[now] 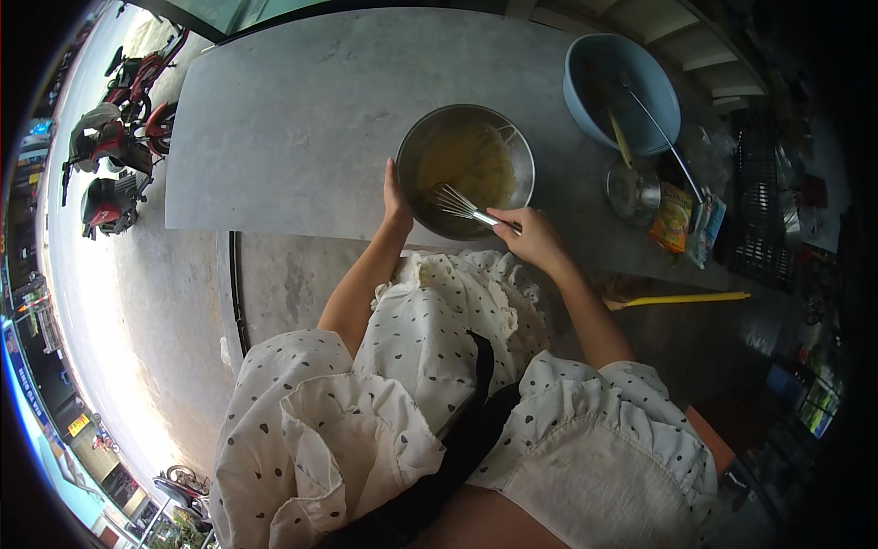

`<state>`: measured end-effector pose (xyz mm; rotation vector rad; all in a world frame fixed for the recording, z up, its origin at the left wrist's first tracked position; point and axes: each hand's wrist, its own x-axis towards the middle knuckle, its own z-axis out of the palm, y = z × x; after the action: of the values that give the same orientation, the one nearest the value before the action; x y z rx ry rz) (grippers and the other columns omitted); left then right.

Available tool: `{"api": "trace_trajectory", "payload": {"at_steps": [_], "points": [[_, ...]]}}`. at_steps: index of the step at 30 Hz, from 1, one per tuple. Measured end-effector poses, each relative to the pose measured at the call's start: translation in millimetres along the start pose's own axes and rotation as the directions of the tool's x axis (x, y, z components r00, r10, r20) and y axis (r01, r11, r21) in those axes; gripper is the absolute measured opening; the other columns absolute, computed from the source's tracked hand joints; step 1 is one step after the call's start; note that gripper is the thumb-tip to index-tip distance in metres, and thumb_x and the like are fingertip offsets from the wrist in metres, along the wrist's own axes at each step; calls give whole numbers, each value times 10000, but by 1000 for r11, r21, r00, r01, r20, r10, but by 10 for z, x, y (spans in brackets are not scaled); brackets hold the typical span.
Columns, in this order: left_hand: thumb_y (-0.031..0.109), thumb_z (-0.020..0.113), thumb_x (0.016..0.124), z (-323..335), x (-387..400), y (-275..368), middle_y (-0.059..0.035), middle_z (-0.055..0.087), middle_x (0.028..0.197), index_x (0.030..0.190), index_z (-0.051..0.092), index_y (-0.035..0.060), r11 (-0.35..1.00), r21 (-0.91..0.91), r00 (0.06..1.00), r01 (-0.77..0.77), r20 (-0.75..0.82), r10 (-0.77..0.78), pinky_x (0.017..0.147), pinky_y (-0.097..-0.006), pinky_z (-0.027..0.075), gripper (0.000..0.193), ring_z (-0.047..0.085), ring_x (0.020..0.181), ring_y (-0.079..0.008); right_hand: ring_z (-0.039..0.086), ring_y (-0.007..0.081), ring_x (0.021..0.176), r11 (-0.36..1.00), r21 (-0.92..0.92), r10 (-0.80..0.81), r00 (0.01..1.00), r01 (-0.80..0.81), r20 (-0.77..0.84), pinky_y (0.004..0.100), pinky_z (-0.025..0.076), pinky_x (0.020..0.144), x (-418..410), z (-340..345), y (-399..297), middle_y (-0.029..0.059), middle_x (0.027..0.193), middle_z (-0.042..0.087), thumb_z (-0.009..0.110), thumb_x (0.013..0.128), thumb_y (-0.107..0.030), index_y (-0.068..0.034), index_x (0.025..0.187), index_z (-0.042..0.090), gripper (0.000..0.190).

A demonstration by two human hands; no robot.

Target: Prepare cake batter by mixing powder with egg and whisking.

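A stainless steel mixing bowl (525, 168) stands near the front edge of the grey table, with yellowish liquid (459, 154) inside. My left hand (396, 200) holds the bowl's outer wall at its left side, fingers stretched along it. In my right hand (527, 235) is the metal handle of a balloon whisk (458, 204). The whisk leans over the front of the bowl, its wires down at the liquid. A thin light-coloured loop shows at the bowl's upper right wall; I cannot tell what it is.
A light blue plastic basin (582, 110) holds long-handled utensils at the back right. Nearby are a clear container (627, 199), an orange packet (672, 218), a blue packet (706, 232) and a black plastic crate (758, 219). Below lies a yellow-handled broom (686, 299). Motorbikes (123, 137) stand left.
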<state>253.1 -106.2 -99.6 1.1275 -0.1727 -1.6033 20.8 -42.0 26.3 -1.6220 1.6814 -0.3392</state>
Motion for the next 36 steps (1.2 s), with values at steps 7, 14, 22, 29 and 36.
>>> {"api": "trace_trajectory", "payload": {"at_steps": [7,14,22,29,36], "points": [[571,319,956,-71,-4,39,-73,518,1334,1309,494,38,997,74,999,-14,43,11,1060,-336,313,663,455,1238,-216,667,318,775,994,67,-90,996,91,-7,353,498,664,51,100,-40,177,858,670,655,822,-153,-167,1166,645,345],[592,289,954,-34,-24,103,-74,544,1298,1298,503,39,1000,-1,997,25,72,-25,1047,-332,337,686,488,1202,-213,666,304,842,996,-42,81,996,-83,-35,364,511,750,143,48,-86,180,900,669,650,813,-186,-148,1138,661,328],[590,269,957,-147,-36,78,-72,601,1214,1264,533,47,1000,4,1000,16,15,-16,1004,-327,380,677,539,1129,-200,654,320,853,999,-6,51,998,-51,-42,360,513,759,204,33,-49,166,932,673,636,819,-181,-166,1112,677,296],[588,299,951,-142,-152,110,-57,587,1238,1290,513,63,991,133,999,29,-35,-24,1002,-332,374,660,534,1133,-206,652,321,846,985,-118,114,990,-123,-85,390,502,756,269,-106,-70,169,904,673,643,822,-220,-185,1122,673,303],[574,272,963,-146,-172,119,-37,604,1207,1275,534,76,993,119,1000,16,18,-18,964,-302,383,643,541,1101,-177,651,320,744,993,-40,-103,992,106,73,371,502,692,327,-165,25,161,846,678,641,831,-199,-157,1141,660,313]]}}
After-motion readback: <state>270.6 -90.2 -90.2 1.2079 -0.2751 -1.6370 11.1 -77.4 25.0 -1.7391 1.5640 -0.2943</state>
